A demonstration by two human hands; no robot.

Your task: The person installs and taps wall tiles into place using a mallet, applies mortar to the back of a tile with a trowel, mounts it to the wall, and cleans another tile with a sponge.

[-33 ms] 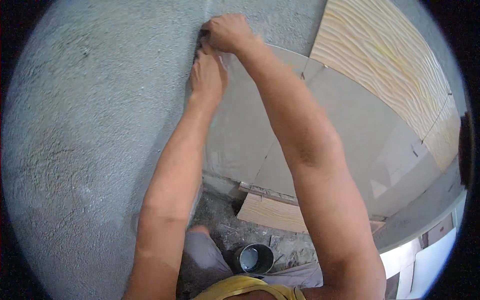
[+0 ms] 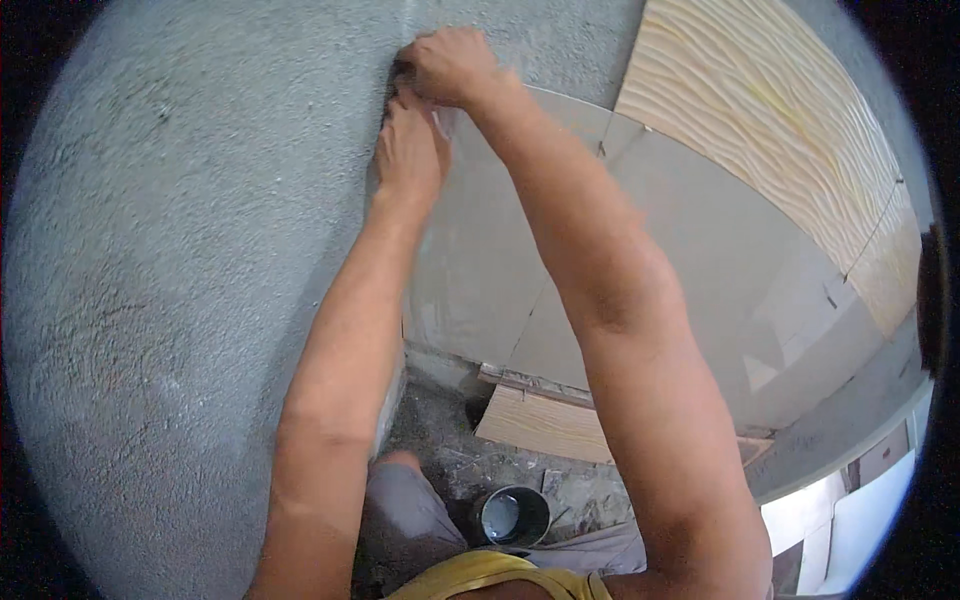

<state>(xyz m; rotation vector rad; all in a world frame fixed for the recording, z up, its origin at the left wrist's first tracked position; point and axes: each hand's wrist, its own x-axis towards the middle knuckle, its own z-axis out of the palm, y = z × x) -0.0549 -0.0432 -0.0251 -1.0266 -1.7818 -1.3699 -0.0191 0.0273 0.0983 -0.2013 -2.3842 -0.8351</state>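
Note:
My right hand [image 2: 448,68] is curled closed at the upper left corner of a smooth grey wall tile [image 2: 475,230], where the tiling meets the rough grey plastered wall [image 2: 200,250]. Just below it, my left hand [image 2: 410,150] lies along the tile's left edge, its fingers bunched together and reaching up under the right hand. Something dark shows in the shadow by the fingertips, too hidden to name. More grey tiles [image 2: 700,240] adjoin on the right, with small thin pieces [image 2: 602,148] standing in the joints.
Wavy cream tiles [image 2: 750,120] cover the wall at the upper right, above the grey ones. Below the tiling a wavy cream tile piece [image 2: 545,425] sits low by the floor. A dark bucket [image 2: 535,515] with pale contents stands near my legs.
Both hands stay at the tile's corner in nearly the same pose. The whole view has shifted very slightly.

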